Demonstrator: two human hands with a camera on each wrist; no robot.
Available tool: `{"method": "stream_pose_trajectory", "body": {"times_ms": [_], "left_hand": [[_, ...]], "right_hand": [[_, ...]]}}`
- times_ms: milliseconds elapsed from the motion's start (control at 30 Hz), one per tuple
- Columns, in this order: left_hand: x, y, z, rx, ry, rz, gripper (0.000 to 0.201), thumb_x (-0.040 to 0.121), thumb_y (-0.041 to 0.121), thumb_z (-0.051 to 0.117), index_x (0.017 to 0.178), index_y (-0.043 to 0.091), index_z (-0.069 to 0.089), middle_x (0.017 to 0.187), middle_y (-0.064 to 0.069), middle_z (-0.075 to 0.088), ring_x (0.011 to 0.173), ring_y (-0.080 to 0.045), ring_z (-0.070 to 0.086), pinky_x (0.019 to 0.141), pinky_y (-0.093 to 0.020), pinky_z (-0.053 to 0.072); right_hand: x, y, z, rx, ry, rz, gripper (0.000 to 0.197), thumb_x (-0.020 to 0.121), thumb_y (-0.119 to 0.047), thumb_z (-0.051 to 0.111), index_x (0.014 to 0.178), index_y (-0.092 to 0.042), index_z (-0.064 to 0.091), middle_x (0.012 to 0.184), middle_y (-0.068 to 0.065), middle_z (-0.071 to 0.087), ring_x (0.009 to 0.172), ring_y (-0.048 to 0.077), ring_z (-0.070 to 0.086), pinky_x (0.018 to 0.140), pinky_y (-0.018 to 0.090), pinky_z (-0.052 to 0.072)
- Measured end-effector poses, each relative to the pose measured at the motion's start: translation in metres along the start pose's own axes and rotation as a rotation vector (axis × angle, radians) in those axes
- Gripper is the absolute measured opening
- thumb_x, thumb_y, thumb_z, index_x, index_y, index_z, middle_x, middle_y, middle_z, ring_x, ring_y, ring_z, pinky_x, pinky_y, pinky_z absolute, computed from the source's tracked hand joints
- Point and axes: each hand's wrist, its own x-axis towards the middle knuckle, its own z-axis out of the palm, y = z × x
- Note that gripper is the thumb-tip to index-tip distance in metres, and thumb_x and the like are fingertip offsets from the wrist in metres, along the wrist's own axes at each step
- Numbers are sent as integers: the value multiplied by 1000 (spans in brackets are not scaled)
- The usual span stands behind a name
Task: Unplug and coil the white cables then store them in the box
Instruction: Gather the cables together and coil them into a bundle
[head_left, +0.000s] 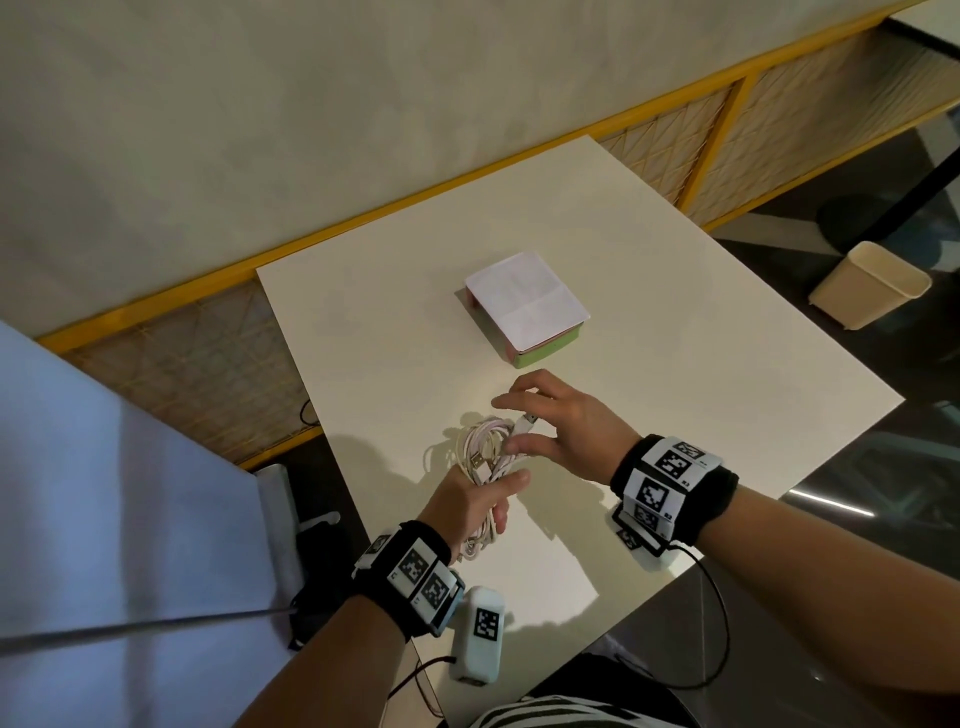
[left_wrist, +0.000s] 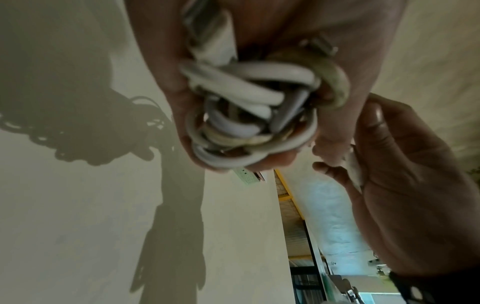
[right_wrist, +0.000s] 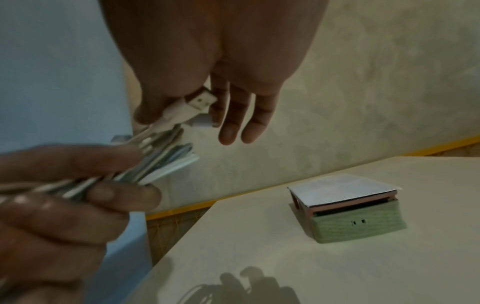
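Two hands are working above one white table (head_left: 675, 322) that fills the middle of the head view. At lower centre-left, the left hand (head_left: 470, 501) is wrapping its curled fingers and thumb around one bundle of coiled white cables (head_left: 480, 457). How many separate cables are making up the bundle cannot be told; in the left wrist view at least six loops are crossing inside the grip, and at least two metal plug ends are showing in the head view. The bundle is hanging above the table, casting one shadow onto it.

Just right of it, the right hand (head_left: 563, 423) is pinching one loose USB plug (head_left: 525, 423) between thumb and a fingertip, which finger cannot be told, while its remaining fingers are spreading out, nearly straight. The plug's cable is running back into the bundle.

Above the hands, near the table's middle, one box (head_left: 527, 309) is sitting with green and pink sides and one white sheet (head_left: 524, 296) lying across its top. At the right edge, one beige bin (head_left: 870, 286) is standing on the dark floor.
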Motion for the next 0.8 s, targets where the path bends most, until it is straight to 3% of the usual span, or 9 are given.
{"method": "stream_pose_trajectory", "body": {"times_ms": [67,167,267,400,467,533,633,733,800], "left_hand": [[1,0,0,-28,38,-29,9,83,18,67,79,11,66,46,-8,47,46,-24,45,55,-32,39],[5,-4,-5,-33,127,-92,29,81,22,66,54,11,60,47,-12,49,51,-29,47,55,-36,38],[7,-9,-11,-64,206,-148,32,79,23,67,53,8,56,44,-11,48,47,-28,46,53,-36,37],[6,-14,-16,-103,212,-198,31,82,15,64,54,7,53,44,-11,44,36,-22,42,49,-30,34],[4,-14,-19,-93,184,-210,30,81,15,64,54,6,53,47,-13,44,35,-22,43,48,-29,35],[1,-12,-20,-23,116,-210,31,81,17,63,54,4,55,50,-16,47,38,-24,45,48,-28,37],[-3,-9,-20,72,12,-202,25,83,14,62,62,1,57,51,-14,50,38,-24,47,46,-26,39],[-3,-11,-22,105,-45,-197,17,83,12,61,70,2,57,49,-9,49,36,-22,45,45,-26,38],[-2,-13,-25,111,-63,-209,16,84,13,60,74,2,56,49,-8,48,36,-22,45,46,-27,37]], "right_hand": [[-1,-4,3,1,5,44,63,80,-60,46,131,-23,47,125,6,50,90,19,60,75,30,52],[-7,-8,10,31,119,146,66,84,-53,50,138,-18,36,129,3,43,93,12,53,77,23,47],[-19,-11,23,102,205,326,62,86,-46,55,137,-19,33,121,-2,41,86,9,52,73,30,51],[-30,-11,38,-264,189,34,58,86,-31,55,139,-23,32,137,11,40,112,30,50,89,42,50],[-27,-11,42,-482,152,-68,71,77,-17,61,141,-26,30,145,10,31,122,33,41,93,46,45],[-21,-12,47,-661,92,-81,87,66,-12,62,143,-27,25,150,7,21,132,33,27,102,52,35],[-15,-13,57,-820,35,-66,77,70,-22,54,142,-24,27,151,7,18,136,33,20,105,53,20],[-9,-9,65,-851,36,-73,54,72,-22,60,123,-21,43,142,9,30,129,33,31,103,50,25],[-8,-9,67,-844,27,-82,60,69,-24,66,125,-21,44,141,10,37,127,33,39,101,50,37]]}}
